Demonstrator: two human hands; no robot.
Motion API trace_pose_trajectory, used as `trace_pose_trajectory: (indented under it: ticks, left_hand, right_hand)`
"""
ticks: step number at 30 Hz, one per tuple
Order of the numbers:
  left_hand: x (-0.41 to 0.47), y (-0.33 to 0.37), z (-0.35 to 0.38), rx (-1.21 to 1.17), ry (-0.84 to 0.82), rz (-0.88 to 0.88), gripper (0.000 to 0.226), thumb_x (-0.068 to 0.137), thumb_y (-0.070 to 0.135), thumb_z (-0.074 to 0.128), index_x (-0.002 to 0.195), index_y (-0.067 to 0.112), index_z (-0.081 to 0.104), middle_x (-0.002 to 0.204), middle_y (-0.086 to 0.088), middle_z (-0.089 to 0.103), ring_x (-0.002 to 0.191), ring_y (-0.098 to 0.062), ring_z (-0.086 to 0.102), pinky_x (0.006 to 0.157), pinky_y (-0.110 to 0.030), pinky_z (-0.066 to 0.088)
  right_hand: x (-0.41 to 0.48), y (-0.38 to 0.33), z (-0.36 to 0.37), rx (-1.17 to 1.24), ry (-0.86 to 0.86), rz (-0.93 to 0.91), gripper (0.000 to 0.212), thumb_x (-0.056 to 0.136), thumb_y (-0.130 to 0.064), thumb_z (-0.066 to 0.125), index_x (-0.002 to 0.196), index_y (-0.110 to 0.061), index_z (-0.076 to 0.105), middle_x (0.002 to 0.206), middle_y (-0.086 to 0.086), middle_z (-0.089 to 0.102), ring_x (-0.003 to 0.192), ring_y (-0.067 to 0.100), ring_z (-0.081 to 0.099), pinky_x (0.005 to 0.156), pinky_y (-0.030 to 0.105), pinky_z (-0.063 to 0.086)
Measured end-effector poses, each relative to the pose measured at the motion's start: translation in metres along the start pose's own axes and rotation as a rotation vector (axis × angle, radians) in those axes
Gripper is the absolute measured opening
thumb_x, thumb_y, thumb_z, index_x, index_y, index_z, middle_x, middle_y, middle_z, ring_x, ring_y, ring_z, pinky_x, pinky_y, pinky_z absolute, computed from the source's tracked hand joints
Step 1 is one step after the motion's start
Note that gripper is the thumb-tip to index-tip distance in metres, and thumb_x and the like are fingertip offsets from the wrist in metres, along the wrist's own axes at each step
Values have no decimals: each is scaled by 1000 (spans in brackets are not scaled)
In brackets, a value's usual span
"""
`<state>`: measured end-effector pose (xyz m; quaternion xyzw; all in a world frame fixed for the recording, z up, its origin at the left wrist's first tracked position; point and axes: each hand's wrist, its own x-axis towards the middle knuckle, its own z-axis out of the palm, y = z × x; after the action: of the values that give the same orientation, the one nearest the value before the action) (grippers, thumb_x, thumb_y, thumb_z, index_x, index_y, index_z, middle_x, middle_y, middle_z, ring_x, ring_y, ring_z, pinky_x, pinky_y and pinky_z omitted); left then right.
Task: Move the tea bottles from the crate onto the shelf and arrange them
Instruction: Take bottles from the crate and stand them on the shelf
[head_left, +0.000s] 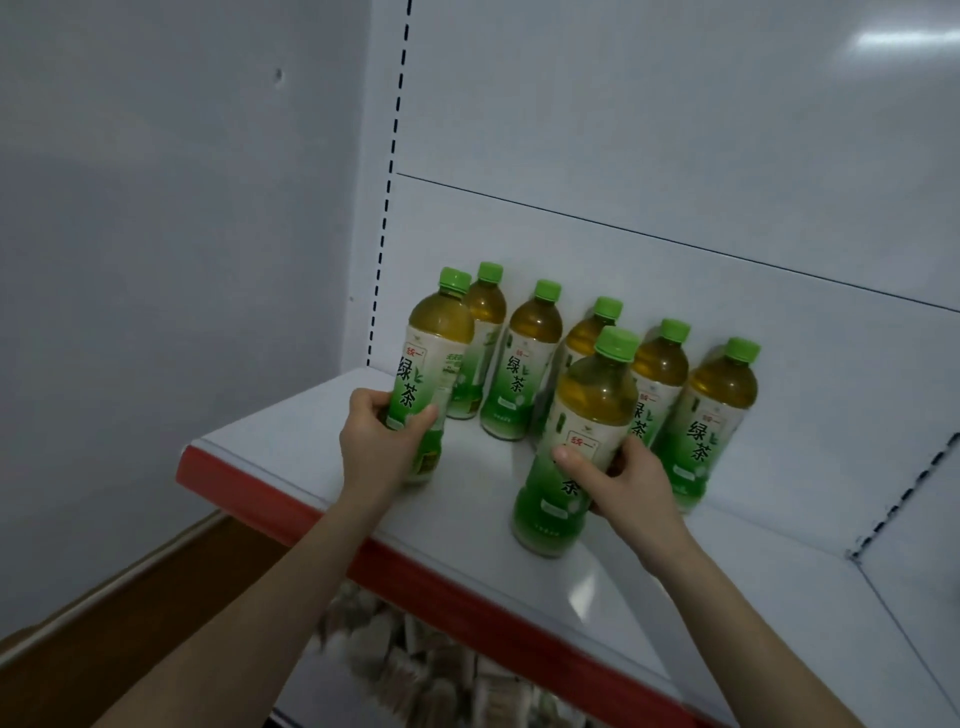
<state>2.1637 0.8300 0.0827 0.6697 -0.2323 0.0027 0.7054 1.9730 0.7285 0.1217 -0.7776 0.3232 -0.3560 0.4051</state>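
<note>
Several green-capped tea bottles stand in a row (524, 364) against the back panel of a white shelf (291, 441) with a red front edge. My left hand (379, 441) grips the lower half of one tea bottle (436, 364) at the left end, in front of the row. My right hand (623, 483) grips another tea bottle (576, 441) around its label, in front of the row's right part. Both held bottles are upright on or just above the shelf board. The crate is not in view.
A grey wall (156, 260) rises left of the shelf. Slotted uprights (387, 208) run along the white back panel. Below the red edge (467, 597) lies a lower shelf with blurred pale packets (405, 660). A brown floor strip (130, 623) shows at the lower left.
</note>
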Motion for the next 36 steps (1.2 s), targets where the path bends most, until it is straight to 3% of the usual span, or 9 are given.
trace_pose_trajectory:
  ticks: [4, 7, 9, 17, 26, 36]
  left_hand:
    - [8, 1, -3, 46, -143, -25, 45, 71, 22, 77, 97, 9, 43, 101, -1, 55, 90, -18, 55, 64, -21, 50]
    - [15, 4, -11, 152, -292, 26, 65, 70, 22, 78, 123, 9, 43, 107, 1, 51, 96, -16, 51, 76, -27, 50]
    - [18, 0, -12, 188, -336, 80, 65, 69, 22, 78, 124, 10, 46, 114, -2, 55, 100, -17, 52, 81, -29, 49]
    - [41, -4, 13, 195, -343, 52, 64, 72, 20, 76, 127, 9, 45, 126, -10, 54, 115, -26, 52, 88, -33, 48]
    - [66, -19, 34, 219, -303, 60, 65, 71, 21, 77, 127, 8, 45, 124, -12, 54, 115, -27, 52, 89, -33, 47]
    - [74, -26, 46, 200, -307, 55, 64, 73, 21, 76, 127, 9, 46, 124, -12, 56, 115, -27, 53, 93, -36, 46]
  right_hand:
    - [1, 0, -2, -26, 15, 34, 50, 73, -34, 72, 116, -17, 53, 108, -3, 61, 96, 14, 61, 85, 40, 54]
    - [1, 0, -2, -28, 13, 46, 50, 73, -35, 71, 116, -18, 53, 109, -3, 61, 98, 16, 61, 85, 41, 54]
    - [1, 0, 0, -27, 6, 49, 49, 73, -34, 71, 116, -18, 52, 108, -3, 61, 98, 16, 60, 85, 41, 54]
    - [-2, 0, 2, 9, 3, 55, 42, 73, -32, 70, 110, -24, 52, 108, -3, 61, 98, 16, 60, 86, 42, 53]
    - [3, 0, 5, 29, 7, 61, 41, 73, -31, 71, 109, -24, 52, 100, -10, 62, 94, 5, 59, 77, 30, 53]
    - [1, 2, 5, 8, 23, 70, 45, 72, -33, 71, 113, -21, 54, 110, -3, 65, 98, 10, 62, 84, 37, 55]
